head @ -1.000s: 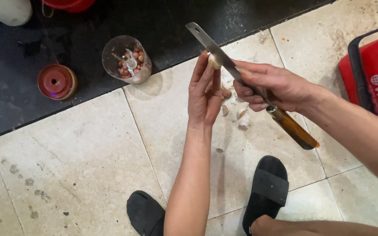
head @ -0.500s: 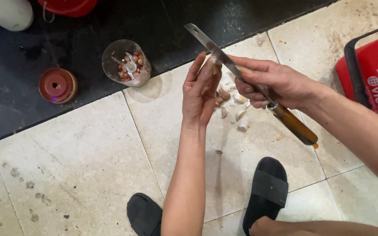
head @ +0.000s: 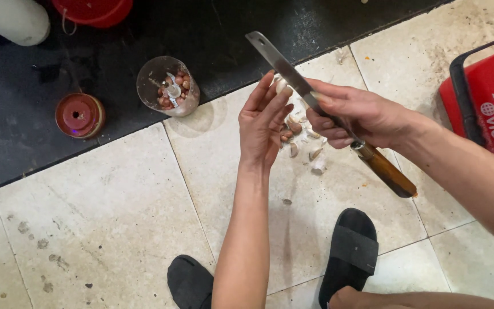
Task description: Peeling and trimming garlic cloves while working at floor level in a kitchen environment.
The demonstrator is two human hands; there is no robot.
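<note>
Head view: left hand (head: 263, 127) raised, fingertips pinching a garlic clove (head: 282, 85) at their tips. Right hand (head: 354, 115) clenched round the knife (head: 327, 111), blade touching the clove. More cloves (head: 304, 143) on the tile below; chopper bowl (head: 168, 87) apart, left.

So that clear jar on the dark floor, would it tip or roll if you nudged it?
The jar stands upright on a round base, so a light push would probably slide it, not tip it. Knocked over, its round wall would likely roll. It looks only partly filled around a metal blade, so probably fairly light.
</note>
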